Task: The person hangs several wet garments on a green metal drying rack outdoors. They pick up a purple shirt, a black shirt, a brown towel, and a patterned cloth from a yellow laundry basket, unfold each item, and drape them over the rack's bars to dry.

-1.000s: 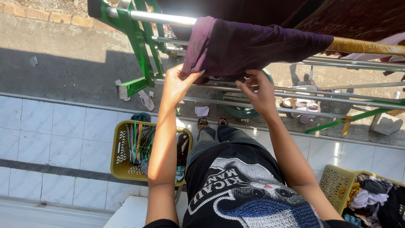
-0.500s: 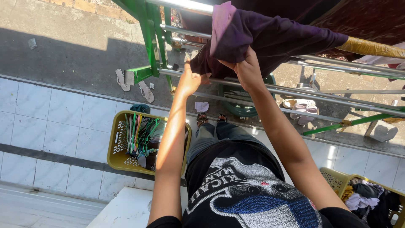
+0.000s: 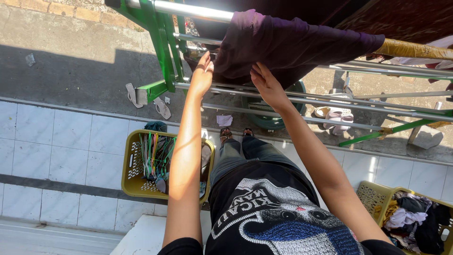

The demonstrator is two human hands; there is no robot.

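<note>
Near: black printed shirt (image 3: 278, 212), worn by the person. Yellow perforated plastic basket (image 3: 134, 182) of hangers on white tiled floor (image 3: 56, 151); second basket (image 3: 377, 198) of mixed clothes at right.

Middle: left hand (image 3: 203, 75), fingers extended, flat against the hem; right hand (image 3: 266, 85), open, fingertips touching the cloth's lower edge.

Far: purple garment (image 3: 288, 45), draped over the metal rail (image 3: 198, 10) of a green-framed drying rack (image 3: 163, 52). Soft, limp, likely light; best taken at the hem or corners.
</note>
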